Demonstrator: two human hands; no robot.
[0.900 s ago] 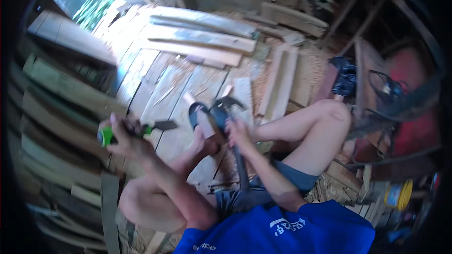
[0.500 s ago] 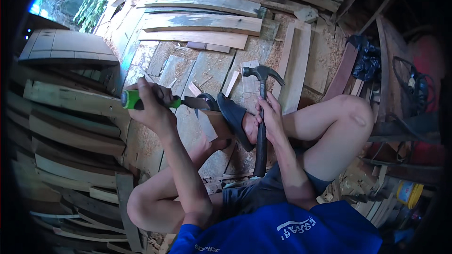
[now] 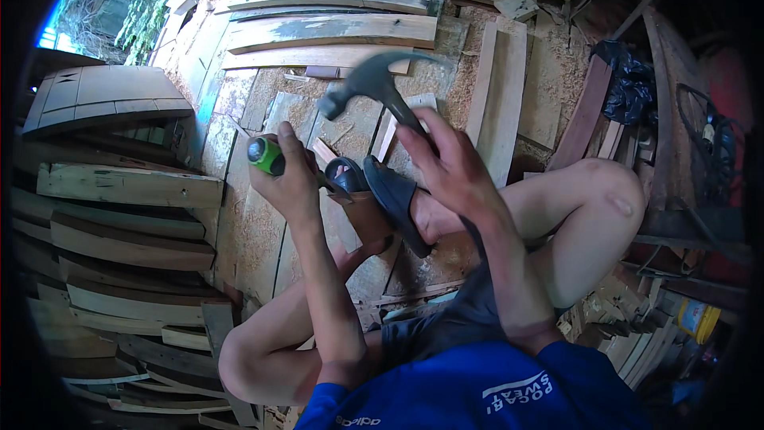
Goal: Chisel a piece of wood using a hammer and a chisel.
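Note:
My left hand [image 3: 291, 185] is closed around the green and black handle of a chisel [image 3: 266, 154]. Its metal blade slants down to the upper edge of a wooden block [image 3: 368, 220], which stands between my feet; the exact contact at the tip is hard to see. My right hand [image 3: 455, 166] grips the dark handle of a claw hammer [image 3: 372, 80]. The hammer head is raised, up and to the right of the chisel's butt end and apart from it. Dark sandals [image 3: 391, 195] on my feet flank the block.
Long curved boards [image 3: 334, 30] lie across the far floor among sawdust. Curved planks [image 3: 131, 239] are stacked at the left. More boards [image 3: 503, 103] lie to the right, by a black plastic bag [image 3: 629, 95]. A yellow bucket [image 3: 697, 320] stands at lower right.
The hammer has swung up from upright near my right foot to a raised tilt, its head toward the chisel. My left hand has shifted right with the chisel, now held more steeply.

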